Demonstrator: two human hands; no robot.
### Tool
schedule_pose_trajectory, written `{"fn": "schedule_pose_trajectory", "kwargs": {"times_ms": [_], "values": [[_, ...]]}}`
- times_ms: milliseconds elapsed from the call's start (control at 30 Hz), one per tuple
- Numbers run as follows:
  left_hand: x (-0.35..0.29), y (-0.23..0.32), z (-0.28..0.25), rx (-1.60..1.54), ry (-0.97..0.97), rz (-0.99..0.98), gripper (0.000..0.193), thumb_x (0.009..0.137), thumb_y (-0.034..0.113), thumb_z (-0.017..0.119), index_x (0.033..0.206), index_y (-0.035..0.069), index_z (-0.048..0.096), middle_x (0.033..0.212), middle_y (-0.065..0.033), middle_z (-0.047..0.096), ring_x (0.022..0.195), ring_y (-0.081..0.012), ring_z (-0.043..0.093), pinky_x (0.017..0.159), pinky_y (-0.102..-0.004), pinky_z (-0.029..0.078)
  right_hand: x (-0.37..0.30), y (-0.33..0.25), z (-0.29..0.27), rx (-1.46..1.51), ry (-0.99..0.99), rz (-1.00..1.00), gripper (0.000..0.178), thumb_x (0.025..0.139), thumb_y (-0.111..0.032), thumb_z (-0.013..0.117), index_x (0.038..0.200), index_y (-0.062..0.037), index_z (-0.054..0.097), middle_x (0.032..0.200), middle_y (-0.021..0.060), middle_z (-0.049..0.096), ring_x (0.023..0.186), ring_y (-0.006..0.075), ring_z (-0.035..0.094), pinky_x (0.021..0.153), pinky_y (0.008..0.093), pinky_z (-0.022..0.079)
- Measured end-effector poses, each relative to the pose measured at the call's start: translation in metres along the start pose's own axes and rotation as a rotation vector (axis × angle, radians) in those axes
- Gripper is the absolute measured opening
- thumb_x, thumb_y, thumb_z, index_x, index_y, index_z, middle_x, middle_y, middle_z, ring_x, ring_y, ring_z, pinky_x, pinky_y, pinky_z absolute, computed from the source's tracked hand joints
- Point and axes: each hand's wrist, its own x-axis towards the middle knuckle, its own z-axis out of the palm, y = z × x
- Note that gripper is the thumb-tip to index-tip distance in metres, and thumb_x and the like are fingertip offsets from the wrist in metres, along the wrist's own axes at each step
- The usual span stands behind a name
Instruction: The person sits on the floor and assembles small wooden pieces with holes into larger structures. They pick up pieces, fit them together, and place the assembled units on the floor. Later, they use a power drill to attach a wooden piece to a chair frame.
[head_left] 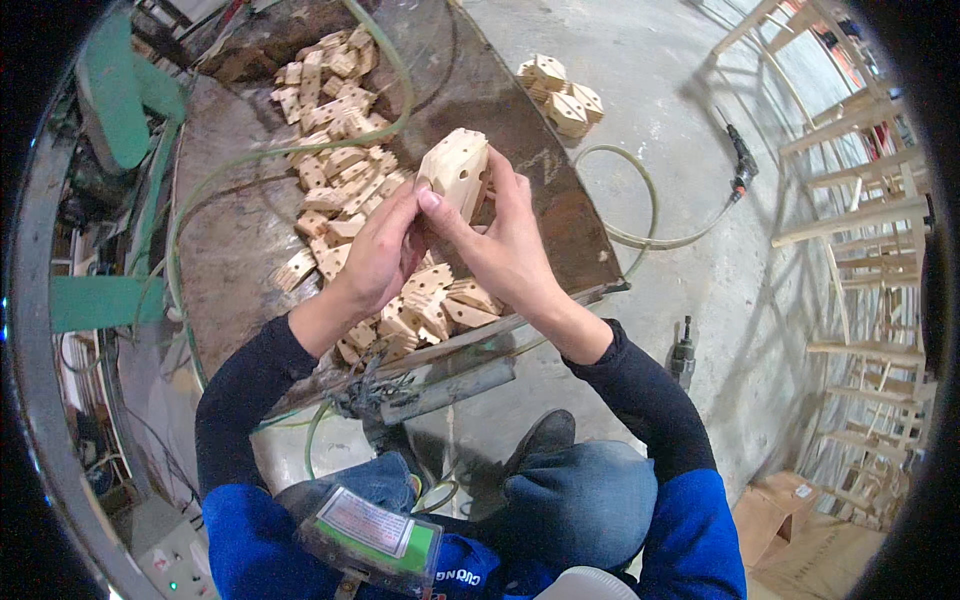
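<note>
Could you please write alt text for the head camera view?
Both hands, left hand and right hand, hold up a drilled wooden block above a worn workbench heaped with similar wooden blocks. Wooden frames stand rightward.

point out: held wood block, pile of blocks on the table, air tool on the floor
wood block [458, 165], head view, drilled top face.
pile of blocks [335, 175], head view, middle of the heap.
air tool [741, 160], head view, dark body at the hose end.

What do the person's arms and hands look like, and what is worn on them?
Both hands, left and right, are bare: no gloves, and no rings or watch that I can see. The forearms wear tight black sleeves down to the wrists. Above the elbows the sleeves turn bright blue.
</note>
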Motion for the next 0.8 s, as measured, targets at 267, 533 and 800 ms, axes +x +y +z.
{"fn": "schedule_pose_trajectory", "kwargs": {"times_ms": [267,533,800], "values": [[0.012,0.018,-0.004,0.599,-0.096,0.187,0.049,0.103,0.038,0.033,0.136,0.003,0.044,0.139,-0.0094,0.046,0.119,-0.0202,0.048,0.099,-0.0368,0.042,0.073,0.035,-0.074,0.003,0.046,-0.066,0.066,0.081,-0.028,0.073,0.131,0.0062,0.046,0.120,0.0186,0.059,0.108,0.0245,0.059,0.093,0.0352,0.047],[0.005,0.044,-0.043,0.501,0.078,0.055,0.046,0.102,0.040,0.038,0.123,0.001,0.053,0.126,-0.0095,0.056,0.108,-0.0175,0.054,0.088,-0.0330,0.046,0.197,0.153,-0.192,-0.753,0.205,0.090,0.054,0.078,-0.031,0.073,0.119,0.0016,0.059,0.108,0.0176,0.067,0.101,0.0291,0.065,0.089,0.0369,0.051],[-0.009,0.055,-0.066,0.540,0.206,0.003,0.048,0.101,0.041,0.041,0.120,-0.001,0.054,0.112,-0.0097,0.060,0.097,-0.0161,0.058,0.086,-0.0299,0.045,0.259,0.211,-0.180,-0.985,-0.374,-0.365,0.042,0.073,-0.007,0.073,0.113,-0.0065,0.058,0.114,0.0127,0.063,0.105,0.0330,0.061,0.089,0.0408,0.052]]}}
